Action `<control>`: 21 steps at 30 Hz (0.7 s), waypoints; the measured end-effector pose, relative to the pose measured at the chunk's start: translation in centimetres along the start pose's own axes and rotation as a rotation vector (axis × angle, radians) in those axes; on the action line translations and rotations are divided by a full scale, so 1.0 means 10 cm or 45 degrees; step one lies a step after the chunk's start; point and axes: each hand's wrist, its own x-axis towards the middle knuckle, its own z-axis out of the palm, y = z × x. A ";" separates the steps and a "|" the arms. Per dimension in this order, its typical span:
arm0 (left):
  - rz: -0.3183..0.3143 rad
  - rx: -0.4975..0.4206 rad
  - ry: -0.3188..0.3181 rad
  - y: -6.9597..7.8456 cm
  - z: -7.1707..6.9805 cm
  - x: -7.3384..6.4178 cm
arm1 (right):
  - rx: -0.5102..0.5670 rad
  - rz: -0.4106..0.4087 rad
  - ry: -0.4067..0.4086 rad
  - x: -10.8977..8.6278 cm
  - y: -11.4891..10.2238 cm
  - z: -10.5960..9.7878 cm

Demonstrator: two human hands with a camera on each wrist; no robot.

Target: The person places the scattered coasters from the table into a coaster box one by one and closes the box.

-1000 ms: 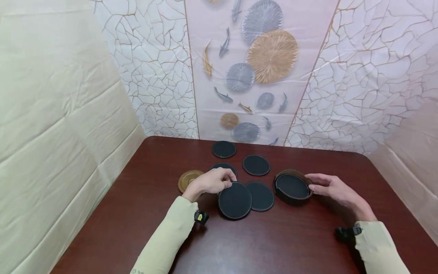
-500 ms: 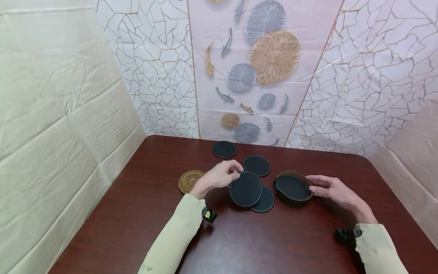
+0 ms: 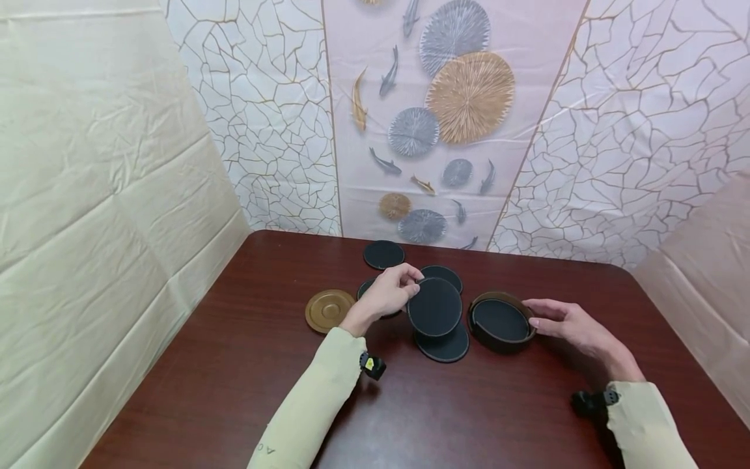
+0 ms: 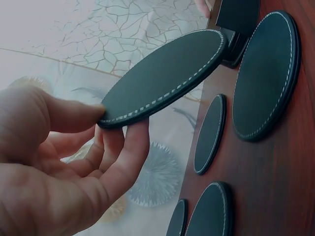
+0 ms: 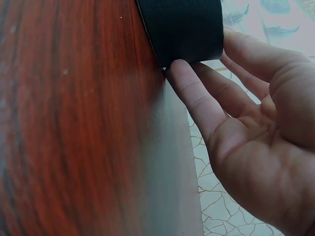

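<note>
My left hand (image 3: 389, 291) pinches the edge of a round black coaster (image 4: 167, 76) with pale stitching, thumb on one face and fingers under the other. In the head view that coaster is tilted and overlaps two others, a coaster (image 3: 443, 348) in front and a coaster (image 3: 448, 273) behind. My right hand (image 3: 577, 331) grips the side of a round coaster holder (image 3: 502, 346), thumb and fingers spread along its wall. The holder has a brown inner rim and a black outer wall (image 5: 184, 29). A black round surface shows inside it.
One black coaster (image 3: 383, 254) lies near the table's back edge. Another coaster (image 3: 366, 287) is partly hidden behind my left hand. A brown disc (image 3: 321, 315) with raised rings lies at the left. Patterned cloth (image 3: 275, 130) hangs behind the dark red table (image 3: 445, 417).
My left hand has lifted the coaster and carried it to the right and farther back, toward the holder. My right hand has stayed at the holder.
</note>
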 end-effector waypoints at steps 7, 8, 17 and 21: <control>-0.032 -0.159 0.076 -0.01 0.10 0.08 | 0.014 0.002 -0.004 0.00 0.01 0.00; -0.035 -0.175 0.081 -0.02 0.12 0.09 | 0.015 0.001 -0.005 0.00 0.01 0.00; -0.066 -0.313 0.084 -0.07 0.29 0.21 | 0.053 0.000 -0.007 0.01 0.01 0.00; -0.093 -0.344 0.105 -0.09 0.37 0.27 | 0.045 0.007 -0.016 0.02 0.02 0.00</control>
